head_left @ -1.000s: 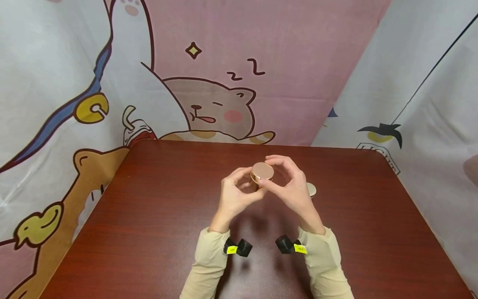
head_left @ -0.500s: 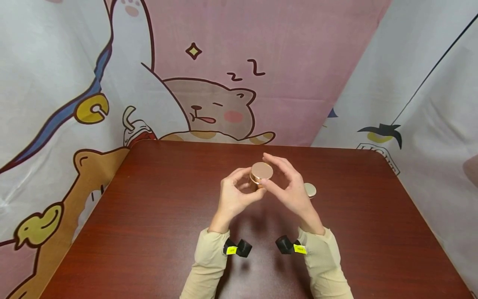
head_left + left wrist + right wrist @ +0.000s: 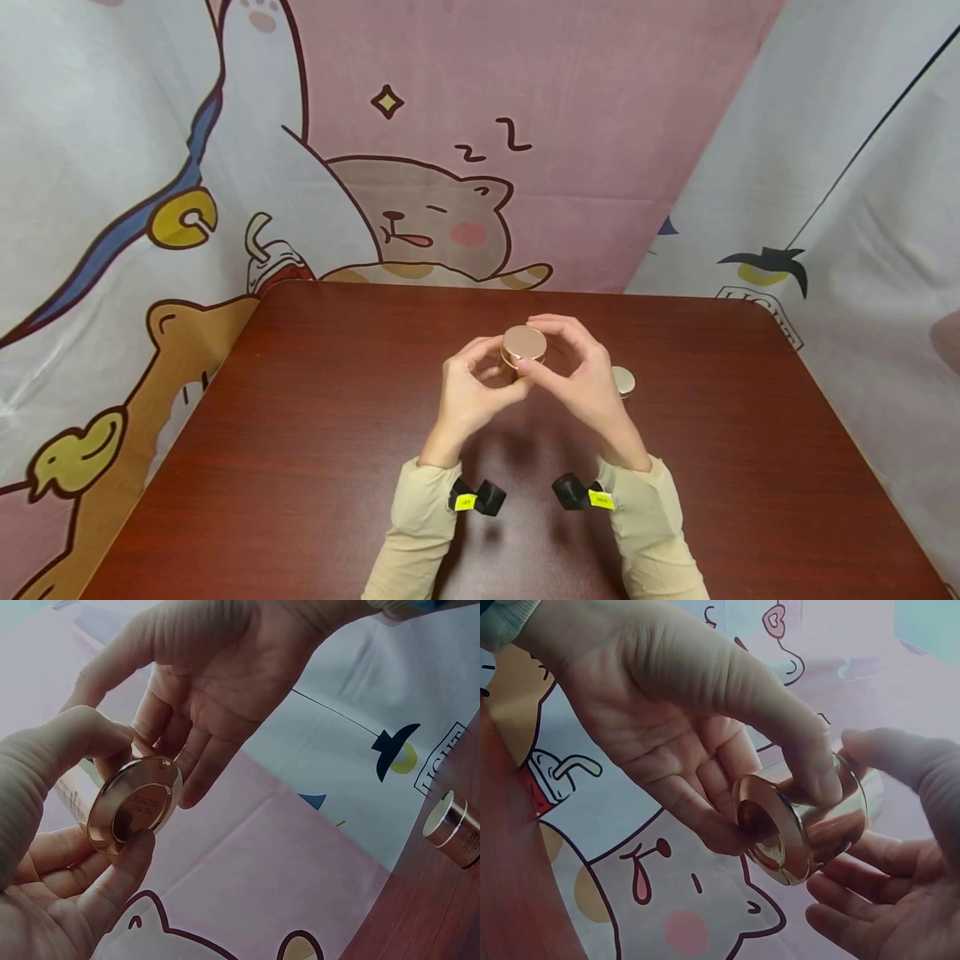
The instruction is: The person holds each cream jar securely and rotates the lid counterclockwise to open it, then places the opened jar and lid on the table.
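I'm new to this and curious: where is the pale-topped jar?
In the head view, the pale-topped jar stands on the brown table, appearing just right of the right hand; in the left wrist view, it's at the right edge.

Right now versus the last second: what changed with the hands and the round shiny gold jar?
Right hand: fingertips opened off the far edge of the flat round rose-gold lid half a second ago, now back in against it. Lid sits very slightly further left; can't tell if it turned.

Unchanged: left hand gripping the round shiny gold jar; pale-topped gold cylinder on the red-brown table.
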Demonstrator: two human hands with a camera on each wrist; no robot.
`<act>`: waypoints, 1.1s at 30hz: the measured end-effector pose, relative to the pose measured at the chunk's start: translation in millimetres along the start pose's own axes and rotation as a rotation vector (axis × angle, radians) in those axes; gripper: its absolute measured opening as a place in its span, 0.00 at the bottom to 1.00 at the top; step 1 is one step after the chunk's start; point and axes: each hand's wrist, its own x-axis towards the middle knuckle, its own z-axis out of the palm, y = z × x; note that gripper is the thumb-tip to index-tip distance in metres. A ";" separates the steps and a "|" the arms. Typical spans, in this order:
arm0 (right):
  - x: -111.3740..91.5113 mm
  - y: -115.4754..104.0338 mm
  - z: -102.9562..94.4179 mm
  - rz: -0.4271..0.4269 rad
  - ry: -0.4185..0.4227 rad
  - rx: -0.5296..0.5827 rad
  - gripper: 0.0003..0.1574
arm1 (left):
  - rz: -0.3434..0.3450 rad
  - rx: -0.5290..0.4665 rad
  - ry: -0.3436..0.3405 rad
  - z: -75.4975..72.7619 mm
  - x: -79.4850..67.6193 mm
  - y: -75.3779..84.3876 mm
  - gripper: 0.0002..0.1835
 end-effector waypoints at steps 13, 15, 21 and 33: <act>0.0 2.3 1.7 0.007 -0.012 -0.023 0.32 | 0.002 0.002 0.000 -0.4 0.3 -1.3 0.24; 0.0 2.2 2.3 0.038 0.015 -0.028 0.29 | 0.002 0.006 -0.002 -0.5 0.2 -1.5 0.24; 0.7 2.8 0.8 0.036 0.026 -0.025 0.24 | 0.007 0.017 -0.003 -0.8 0.9 -2.0 0.24; 1.3 5.0 0.2 -0.037 -0.046 -0.090 0.29 | -0.007 0.017 0.007 -2.0 1.5 -2.9 0.24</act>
